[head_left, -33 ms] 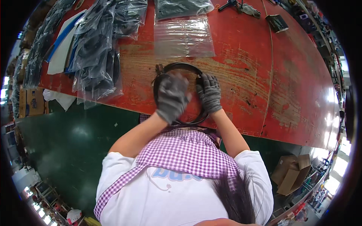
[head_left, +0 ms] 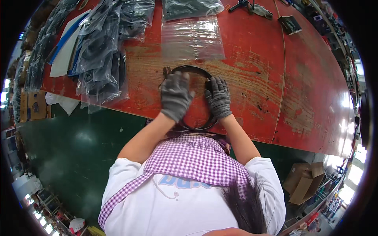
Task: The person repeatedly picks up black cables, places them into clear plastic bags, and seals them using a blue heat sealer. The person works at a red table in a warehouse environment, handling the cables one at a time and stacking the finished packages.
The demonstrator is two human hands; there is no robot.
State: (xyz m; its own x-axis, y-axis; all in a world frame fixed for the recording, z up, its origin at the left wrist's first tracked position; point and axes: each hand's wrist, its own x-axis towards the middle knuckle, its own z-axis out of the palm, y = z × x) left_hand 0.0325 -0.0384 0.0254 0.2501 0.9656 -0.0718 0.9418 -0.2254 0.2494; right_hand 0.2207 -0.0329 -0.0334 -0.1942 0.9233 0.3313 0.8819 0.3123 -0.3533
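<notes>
Both hands (head_left: 176,95) (head_left: 219,98) angle palm-down over a black coil (head_left: 195,68).

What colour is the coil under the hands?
Black; the coil shows best in the head view.

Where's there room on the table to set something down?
Widest: table right of the right hand, below the black box, bar scattered specks. Narrower: between the bags and left hand. Crowded: upper left, and around the coil.

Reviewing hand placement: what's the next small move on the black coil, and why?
Probably close the left gloved hand on the left side of the black coil: the hand looks open, palm-down, while the right gloved hand covers the opposite side.
</notes>
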